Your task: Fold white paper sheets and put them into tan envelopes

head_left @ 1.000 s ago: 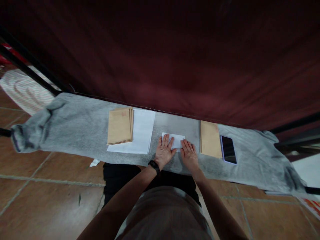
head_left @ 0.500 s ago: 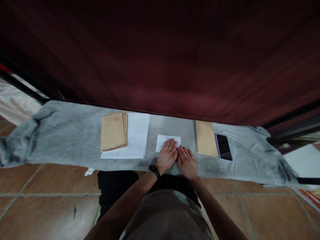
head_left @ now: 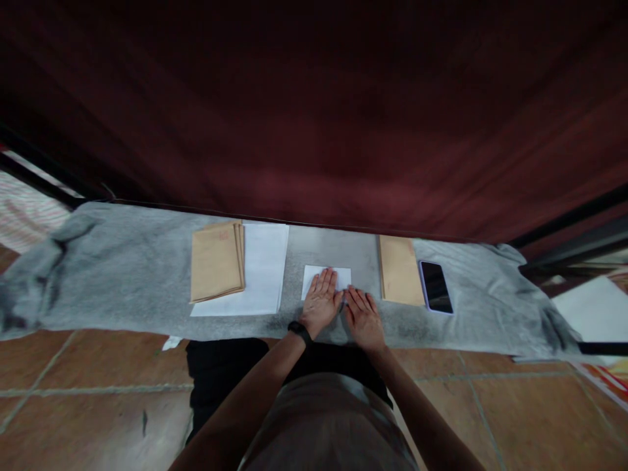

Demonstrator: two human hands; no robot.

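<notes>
A small white rectangle of paper (head_left: 343, 277), apparently folded, lies on the grey cloth in front of me. My left hand (head_left: 321, 301) rests flat on it with the fingers stretched out, covering its lower middle. At the paper's lower right corner is my right hand (head_left: 364, 319), also flat, its fingertips touching or just beside the edge. Neither hand grips anything. To the left, brown envelopes (head_left: 216, 261) overlap a stack of larger white sheets (head_left: 267, 268). On the right lies another brown envelope pile (head_left: 400, 269).
A phone (head_left: 436, 286) in a purple case lies right of the envelopes. The grey cloth (head_left: 122, 261) covers the narrow surface. A dark red hanging fabric (head_left: 314, 131) rises along the far edge. More white paper (head_left: 593, 307) is at the far right.
My left hand has slid slightly left across the small paper, leaving more of its right part bare. My right hand stays almost in place. The view has shifted a little.
</notes>
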